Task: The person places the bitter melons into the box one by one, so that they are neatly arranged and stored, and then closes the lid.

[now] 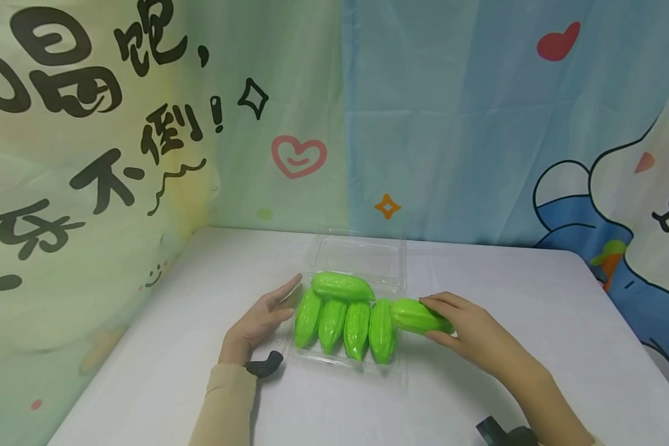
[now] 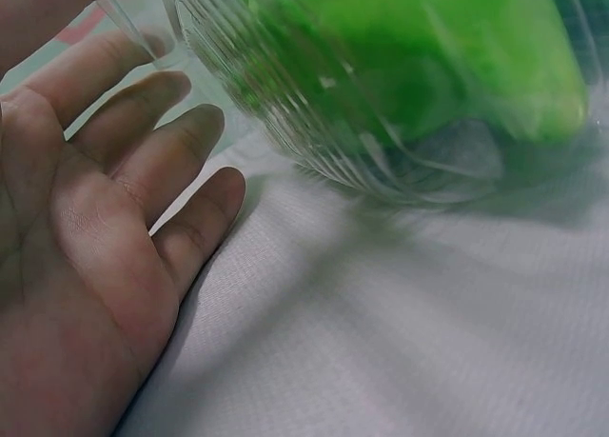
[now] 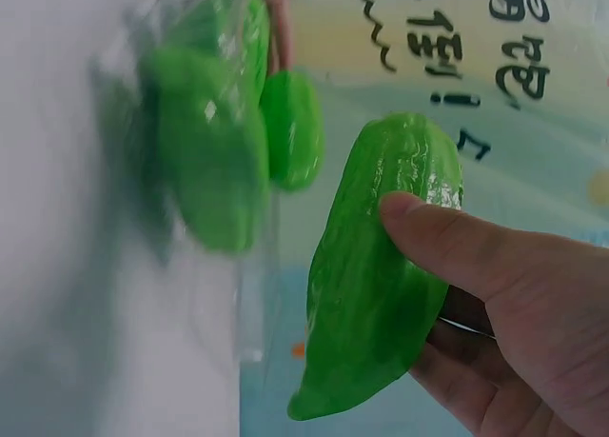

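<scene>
My right hand (image 1: 468, 328) grips a glossy green bitter melon (image 3: 381, 275) between thumb and fingers, just right of a clear plastic clamshell box (image 1: 348, 361). In the right wrist view, the melon's pointed end hangs down. Several more green bitter melons (image 1: 357, 330) lie side by side in the box, and another melon (image 1: 342, 286) lies crosswise at their far ends. Beside the box's left wall is my left hand (image 1: 263, 317), its fingers extended and loosely spread. Ridged clear plastic shows near its fingertips in the left wrist view; whether they touch it I cannot tell.
The box's clear lid (image 1: 359, 257) lies folded back toward the rear of the white-covered table (image 1: 173, 371). Behind the table hangs a printed curtain (image 1: 440, 124). Dark wrist devices show by the left wrist and at the right forearm.
</scene>
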The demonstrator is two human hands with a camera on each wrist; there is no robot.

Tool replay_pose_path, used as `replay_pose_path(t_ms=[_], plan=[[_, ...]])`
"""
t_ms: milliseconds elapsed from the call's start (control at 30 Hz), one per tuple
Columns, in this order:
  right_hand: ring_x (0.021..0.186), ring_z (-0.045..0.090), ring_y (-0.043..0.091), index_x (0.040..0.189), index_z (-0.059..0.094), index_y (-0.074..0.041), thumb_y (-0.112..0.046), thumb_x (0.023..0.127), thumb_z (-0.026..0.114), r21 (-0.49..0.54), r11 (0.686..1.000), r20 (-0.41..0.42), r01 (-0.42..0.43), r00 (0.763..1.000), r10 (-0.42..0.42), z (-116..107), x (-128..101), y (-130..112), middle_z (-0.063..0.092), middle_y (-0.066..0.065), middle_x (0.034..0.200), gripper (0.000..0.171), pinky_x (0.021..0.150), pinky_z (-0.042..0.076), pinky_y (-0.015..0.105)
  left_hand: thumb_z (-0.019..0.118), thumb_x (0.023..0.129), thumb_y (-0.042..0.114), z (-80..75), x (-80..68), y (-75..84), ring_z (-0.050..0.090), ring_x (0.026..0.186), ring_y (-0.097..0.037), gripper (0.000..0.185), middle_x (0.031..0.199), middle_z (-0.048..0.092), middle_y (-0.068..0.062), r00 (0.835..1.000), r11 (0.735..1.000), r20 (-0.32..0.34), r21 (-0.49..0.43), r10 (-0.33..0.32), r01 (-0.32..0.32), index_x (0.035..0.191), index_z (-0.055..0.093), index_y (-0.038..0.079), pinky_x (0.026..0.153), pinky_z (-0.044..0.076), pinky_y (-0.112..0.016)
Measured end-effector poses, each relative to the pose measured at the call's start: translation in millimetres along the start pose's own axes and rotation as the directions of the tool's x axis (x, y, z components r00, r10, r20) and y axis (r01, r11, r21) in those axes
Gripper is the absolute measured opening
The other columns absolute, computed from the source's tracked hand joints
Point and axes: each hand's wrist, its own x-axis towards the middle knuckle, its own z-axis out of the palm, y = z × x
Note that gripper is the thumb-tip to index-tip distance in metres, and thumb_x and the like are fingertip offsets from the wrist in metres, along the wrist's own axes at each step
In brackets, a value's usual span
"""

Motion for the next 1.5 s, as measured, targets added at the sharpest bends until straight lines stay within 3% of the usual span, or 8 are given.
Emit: replay_pose_path(t_ms=[233, 400, 867, 1067, 1500], plan=[[0.11, 0.061, 0.02, 0.129, 0.058, -0.01, -0.027, 0.08, 0.076, 0.051, 0.991, -0.042, 0.123, 0.992, -0.121, 12, 29, -24, 0.061, 0.002, 0.122, 0.055, 0.092, 0.053, 0.038, 0.065, 0.089, 0.015, 0.9, -1.5, 1.9, 0.02, 0.146, -0.024, 0.071, 0.159, 0.021, 0.005, 1.0, 1.0, -0.023, 0.023, -0.011, 0.012, 0.149, 0.03, 0.026, 0.12, 0.009, -0.047], [0.114, 0.059, 0.021, 0.128, 0.059, -0.009, -0.028, 0.08, 0.076, 0.085, 0.985, -0.029, 0.151, 0.988, -0.149, 20, 46, -40, 0.061, 0.002, 0.123, 0.054, 0.096, 0.051, 0.039, 0.065, 0.089, 0.014, 2.0, -0.8, 1.1, 0.02, 0.146, -0.022, 0.07, 0.158, 0.022, 0.008, 0.999, 0.999, -0.035, 0.034, -0.019, 0.02, 0.149, 0.031, 0.027, 0.12, 0.009, -0.046], [0.116, 0.057, 0.022, 0.131, 0.057, -0.012, -0.03, 0.082, 0.073, 0.145, 0.983, 0.054, 0.112, 0.991, -0.121, 44, 76, -65, 0.058, 0.004, 0.126, 0.054, 0.099, 0.049, 0.039, 0.063, 0.09, 0.01, 3.7, 1.0, -0.7, 0.02, 0.146, -0.023, 0.07, 0.158, 0.021, 0.007, 1.0, 1.0, -0.013, 0.027, 0.006, -0.006, 0.15, 0.03, 0.024, 0.12, 0.01, -0.044], [0.109, 0.058, 0.015, 0.129, 0.059, -0.012, -0.031, 0.083, 0.073, 0.149, 0.981, 0.043, 0.122, 0.991, -0.13, 51, 81, -70, 0.057, -0.001, 0.121, 0.052, 0.094, 0.052, 0.033, 0.066, 0.088, 0.017, 2.5, 2.0, -1.2, 0.02, 0.146, -0.022, 0.071, 0.158, 0.022, 0.008, 1.0, 0.999, -0.022, 0.041, -0.01, 0.011, 0.149, 0.031, 0.026, 0.12, 0.011, -0.045], [0.11, 0.059, 0.018, 0.128, 0.06, -0.01, -0.033, 0.08, 0.075, 0.151, 0.98, 0.044, 0.129, 0.99, -0.137, 59, 91, -76, 0.059, 0.002, 0.121, 0.056, 0.096, 0.05, 0.034, 0.069, 0.086, 0.024, 2.8, 0.1, 4.1, 0.02, 0.146, -0.021, 0.074, 0.158, 0.021, 0.008, 0.999, 0.998, -0.028, 0.051, -0.022, 0.023, 0.15, 0.03, 0.025, 0.12, 0.011, -0.043]])
